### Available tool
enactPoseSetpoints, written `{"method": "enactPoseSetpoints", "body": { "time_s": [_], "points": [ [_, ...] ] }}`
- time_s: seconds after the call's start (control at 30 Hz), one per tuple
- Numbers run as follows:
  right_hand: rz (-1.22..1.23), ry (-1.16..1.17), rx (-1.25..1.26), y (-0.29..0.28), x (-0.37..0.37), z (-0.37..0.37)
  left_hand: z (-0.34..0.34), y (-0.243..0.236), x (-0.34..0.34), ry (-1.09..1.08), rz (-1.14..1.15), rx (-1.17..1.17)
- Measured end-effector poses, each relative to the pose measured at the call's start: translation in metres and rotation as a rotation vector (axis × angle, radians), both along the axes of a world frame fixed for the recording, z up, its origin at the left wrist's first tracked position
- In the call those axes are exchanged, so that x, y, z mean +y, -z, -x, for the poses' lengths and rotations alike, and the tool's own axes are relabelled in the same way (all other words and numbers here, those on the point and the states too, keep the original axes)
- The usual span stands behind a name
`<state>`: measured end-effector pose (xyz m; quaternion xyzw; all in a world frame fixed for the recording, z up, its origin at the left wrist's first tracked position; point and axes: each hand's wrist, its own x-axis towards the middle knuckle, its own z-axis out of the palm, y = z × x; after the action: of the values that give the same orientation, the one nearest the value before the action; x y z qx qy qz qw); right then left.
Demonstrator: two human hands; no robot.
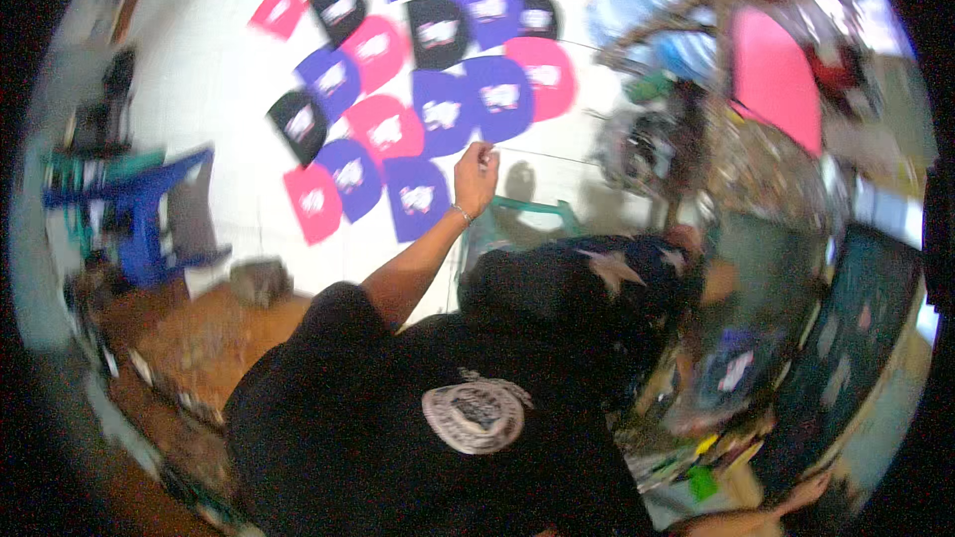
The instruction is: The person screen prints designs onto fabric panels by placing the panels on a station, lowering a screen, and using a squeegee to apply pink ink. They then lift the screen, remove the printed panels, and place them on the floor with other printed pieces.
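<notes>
My left hand [477, 181], a bracelet at its wrist, is over the white tiled floor with its fingers curled closed. Whatever it may hold is too small and blurred to make out. Just beyond it lie flat rounded pieces with white prints, among them a purple piece [500, 99], a pink piece [386, 127] and a black piece [438, 32]. Many of them overlap. My right hand [808, 490] is stretched out at the lower right, beside a dark panel [846, 338]. Blur hides how its fingers are set.
At the left are a blue plastic stool [149, 224] and a brown board [214, 338] with a block [261, 280] on it. A green stool edge [532, 207] shows by my leg. Plastic bags [647, 15] and a large pink piece [774, 80] are at the right.
</notes>
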<state>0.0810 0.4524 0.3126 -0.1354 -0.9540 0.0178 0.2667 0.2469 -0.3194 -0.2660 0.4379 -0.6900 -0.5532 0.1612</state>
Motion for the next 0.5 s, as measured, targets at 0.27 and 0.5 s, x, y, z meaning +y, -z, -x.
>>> {"method": "enactPoseSetpoints", "body": {
  "time_s": [0.27,0.5],
  "points": [
    [-0.185,-0.125,-0.049,0.003,-0.074,0.06,0.222,-0.218,0.166,1.435,0.573,0.618],
    [0.011,0.058,0.017,-0.008,-0.131,0.04,0.287,-0.203,0.344,2.056,0.764,0.831]
  ]
}}
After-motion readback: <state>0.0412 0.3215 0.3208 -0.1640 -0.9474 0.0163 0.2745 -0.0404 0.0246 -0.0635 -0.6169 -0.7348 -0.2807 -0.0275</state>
